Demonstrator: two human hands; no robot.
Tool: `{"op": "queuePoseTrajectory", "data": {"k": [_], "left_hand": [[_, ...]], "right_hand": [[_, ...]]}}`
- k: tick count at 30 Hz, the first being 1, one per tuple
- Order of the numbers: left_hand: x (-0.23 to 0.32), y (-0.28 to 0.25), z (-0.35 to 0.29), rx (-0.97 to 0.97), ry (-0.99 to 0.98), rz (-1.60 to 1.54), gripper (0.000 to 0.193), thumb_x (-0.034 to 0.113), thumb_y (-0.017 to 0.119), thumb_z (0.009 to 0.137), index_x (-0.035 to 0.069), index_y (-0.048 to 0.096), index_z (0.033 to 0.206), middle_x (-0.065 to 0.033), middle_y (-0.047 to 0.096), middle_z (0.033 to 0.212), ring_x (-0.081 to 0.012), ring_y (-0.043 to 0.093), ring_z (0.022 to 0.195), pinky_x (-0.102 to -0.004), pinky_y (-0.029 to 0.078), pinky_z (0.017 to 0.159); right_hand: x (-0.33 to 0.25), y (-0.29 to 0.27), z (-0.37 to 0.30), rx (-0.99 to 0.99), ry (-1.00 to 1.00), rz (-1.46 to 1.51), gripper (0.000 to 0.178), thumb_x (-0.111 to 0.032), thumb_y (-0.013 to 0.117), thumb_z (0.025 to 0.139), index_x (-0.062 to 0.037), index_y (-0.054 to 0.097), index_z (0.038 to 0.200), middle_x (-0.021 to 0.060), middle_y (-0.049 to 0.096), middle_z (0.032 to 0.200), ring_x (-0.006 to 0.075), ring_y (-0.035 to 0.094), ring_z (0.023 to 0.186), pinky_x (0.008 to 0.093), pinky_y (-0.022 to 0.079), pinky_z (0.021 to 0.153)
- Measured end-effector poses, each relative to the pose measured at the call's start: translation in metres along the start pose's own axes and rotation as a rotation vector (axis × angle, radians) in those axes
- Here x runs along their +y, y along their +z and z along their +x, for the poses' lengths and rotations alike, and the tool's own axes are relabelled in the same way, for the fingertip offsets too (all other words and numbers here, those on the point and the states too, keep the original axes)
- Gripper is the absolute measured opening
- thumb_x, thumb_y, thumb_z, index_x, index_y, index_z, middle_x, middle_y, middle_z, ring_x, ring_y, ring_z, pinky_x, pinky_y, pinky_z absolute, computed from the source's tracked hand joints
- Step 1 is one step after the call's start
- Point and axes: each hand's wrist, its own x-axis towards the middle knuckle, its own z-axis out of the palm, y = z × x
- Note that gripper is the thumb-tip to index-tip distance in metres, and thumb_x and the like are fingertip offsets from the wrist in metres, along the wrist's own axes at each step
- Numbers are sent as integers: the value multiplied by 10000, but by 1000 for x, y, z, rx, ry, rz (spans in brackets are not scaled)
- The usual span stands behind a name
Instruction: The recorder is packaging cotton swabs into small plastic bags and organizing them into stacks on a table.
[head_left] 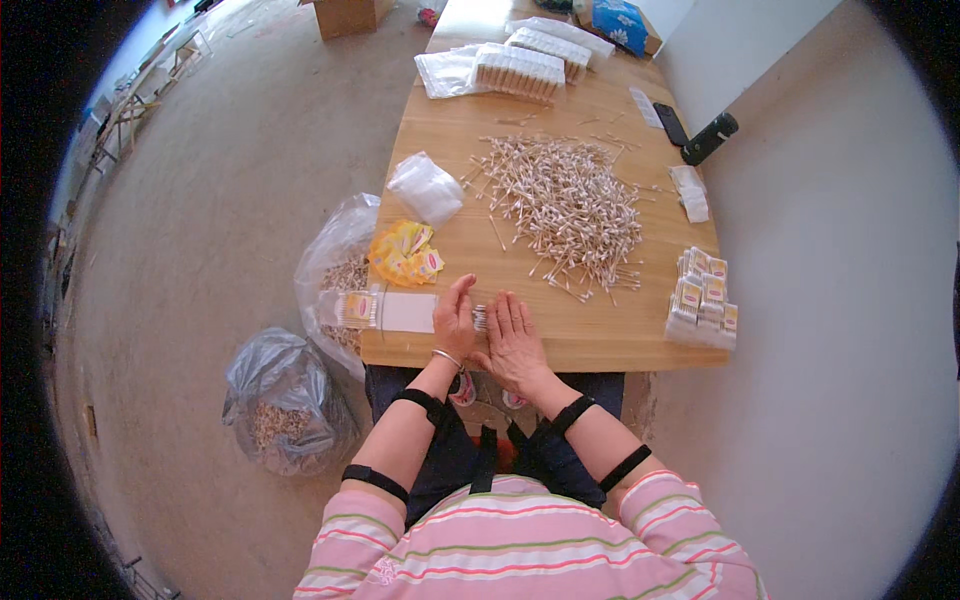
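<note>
At the table's near edge, a small bunch of cotton swabs [480,318] sits between my two hands. My left hand [455,322] stands on its side along the left of the bunch, fingers stretched out. My right hand [514,345] lies flat on the tabletop along its right side, fingers extended. The lower part of the bunch is hidden by the hands. Just left of my left hand is a white strip [408,312], and beyond it a clear pack of swabs with a yellow label [356,309] at the table's left edge. A large loose heap of cotton swabs [570,205] spreads ahead.
Yellow labels [405,254] and clear bags [427,188] lie on the left. Stacked finished packs [703,300] stand right. Bundled packs [520,72], a phone [670,124] and a dark flask [710,138] are farther back. Bags of swabs [285,400] stand on the floor left.
</note>
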Motion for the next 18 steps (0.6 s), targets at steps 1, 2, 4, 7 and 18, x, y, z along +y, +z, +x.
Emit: {"op": "queuePoseTrajectory", "data": {"k": [1,2,4,7,18], "left_hand": [[1,-1,-1,-21,-2,11,301,30,411,906,-12,538,1176,-144,613,1146,-225,567,1096,-322,418,954],[1,0,-1,-23,-4,12,301,30,411,906,-12,538,1176,-144,613,1146,-225,567,1096,-322,418,954],[0,-1,2,-23,-6,13,298,29,410,903,-10,550,1163,-141,614,1148,-225,570,1092,-321,420,950],[1,-1,0,-27,-18,25,296,30,412,904,-9,556,1159,-136,614,1152,-222,568,1097,-317,421,949],[2,-1,1,-49,-34,-20,302,25,413,911,-9,544,1181,-128,609,1153,-204,558,1104,-313,409,969]], "right_hand": [[-1,0,-3,21,-4,22,866,-533,511,827,51,226,1400,249,151,1479,381,84,1393,456,59,1140],[-1,0,-5,19,-2,23,866,-533,511,827,51,226,1400,249,151,1479,381,84,1393,456,59,1140],[-1,0,-4,57,-12,30,845,-547,485,840,32,239,1404,266,147,1474,396,88,1388,463,57,1139],[-4,-3,-11,11,0,28,812,-552,467,849,-4,259,1411,270,147,1473,395,93,1387,476,52,1136],[12,6,2,112,88,72,702,-413,521,865,-72,265,1422,224,182,1471,396,121,1378,502,100,1114]]}}
